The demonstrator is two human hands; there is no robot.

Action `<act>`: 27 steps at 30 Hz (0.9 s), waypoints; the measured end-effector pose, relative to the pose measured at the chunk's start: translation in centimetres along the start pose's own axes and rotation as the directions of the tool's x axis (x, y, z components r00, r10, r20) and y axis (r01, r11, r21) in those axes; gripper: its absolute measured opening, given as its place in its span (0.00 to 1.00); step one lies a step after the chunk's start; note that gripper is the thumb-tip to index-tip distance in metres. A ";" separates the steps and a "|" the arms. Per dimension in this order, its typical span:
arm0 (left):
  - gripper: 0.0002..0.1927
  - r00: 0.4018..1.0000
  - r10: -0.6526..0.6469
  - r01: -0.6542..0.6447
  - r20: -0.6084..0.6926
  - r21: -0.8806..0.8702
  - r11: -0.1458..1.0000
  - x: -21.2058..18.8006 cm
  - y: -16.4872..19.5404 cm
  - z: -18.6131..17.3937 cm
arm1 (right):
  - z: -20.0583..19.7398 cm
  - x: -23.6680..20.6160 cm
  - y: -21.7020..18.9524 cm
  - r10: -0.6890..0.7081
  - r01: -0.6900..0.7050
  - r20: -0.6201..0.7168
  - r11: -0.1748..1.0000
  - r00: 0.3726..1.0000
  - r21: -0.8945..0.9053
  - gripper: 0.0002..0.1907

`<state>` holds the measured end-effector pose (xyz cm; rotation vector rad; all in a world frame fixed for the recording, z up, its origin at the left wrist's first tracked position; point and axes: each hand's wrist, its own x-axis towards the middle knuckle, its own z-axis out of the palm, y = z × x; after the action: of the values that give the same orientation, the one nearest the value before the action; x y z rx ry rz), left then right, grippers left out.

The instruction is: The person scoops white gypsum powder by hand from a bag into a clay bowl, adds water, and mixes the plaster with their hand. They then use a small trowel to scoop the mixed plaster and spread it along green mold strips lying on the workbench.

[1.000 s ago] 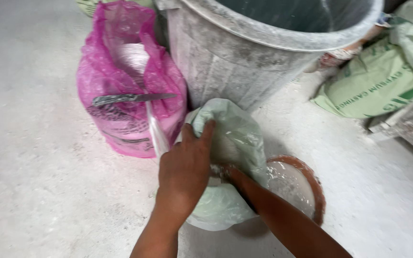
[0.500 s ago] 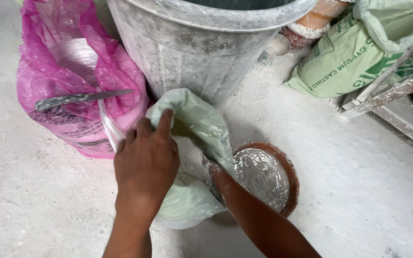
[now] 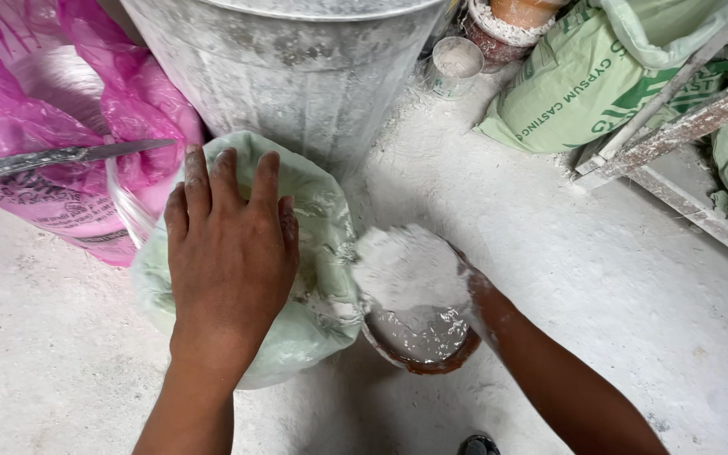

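Left hand [image 3: 231, 253] lies flat, palm down, fingers together pointing toward twelve o'clock. Right hand [image 3: 431, 278], powder-coated, cupped, forearm entering from five o'clock.

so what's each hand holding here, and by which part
The left hand lies flat on top of the pale green bag, pressing rather than gripping. The right hand carries a heap of white powder over the brown bowl.

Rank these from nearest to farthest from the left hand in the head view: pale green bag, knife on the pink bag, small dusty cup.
From the left hand:
1. Pale green bag: directly under the palm, touching.
2. Knife: up and to the left, lying across the pink bag.
3. Small dusty cup: far upper right, beside the big metal bin.
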<state>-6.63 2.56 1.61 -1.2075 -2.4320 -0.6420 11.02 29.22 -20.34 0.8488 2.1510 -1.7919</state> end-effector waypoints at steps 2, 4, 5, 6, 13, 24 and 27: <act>0.24 1.000 0.025 -0.025 0.008 0.005 1.000 0.1 0.9 0.2 | -1.5 -1.5 1.4 0.058 -0.058 0.011 0.998 0.998 -0.031 0.22; 0.24 0.999 0.037 -0.038 0.031 0.021 0.999 0.2 1.8 0.5 | -2.3 -2.6 2.5 0.085 -0.084 0.009 0.995 0.996 -0.050 0.21; 0.25 0.998 0.041 -0.042 0.041 0.031 0.999 0.3 2.1 0.7 | -2.3 -2.8 2.9 0.096 -0.095 0.011 0.994 0.995 -0.056 0.21; 0.24 0.998 0.044 -0.046 0.049 0.022 0.999 0.2 2.5 0.8 | -2.5 -3.0 3.2 0.096 -0.095 0.012 0.993 0.995 -0.072 0.21; 0.24 0.991 0.080 -0.081 0.104 -0.002 0.997 0.1 4.1 1.3 | -2.4 -2.4 3.3 0.077 -0.075 0.008 0.985 0.997 -0.154 0.20; 0.25 0.985 0.077 -0.079 0.153 0.005 0.997 0.1 4.2 0.9 | -2.8 -2.7 2.3 0.066 -0.072 -0.032 0.962 0.997 -0.262 0.19; 0.25 0.985 0.064 -0.066 0.162 0.004 0.998 0.2 3.7 0.5 | -2.8 -2.9 1.0 0.076 -0.089 -0.054 0.944 0.996 -0.319 0.19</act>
<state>-3.74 4.93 2.15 -1.3787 -2.5113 -0.5323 14.49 31.17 -19.01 0.8834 2.3089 -1.3421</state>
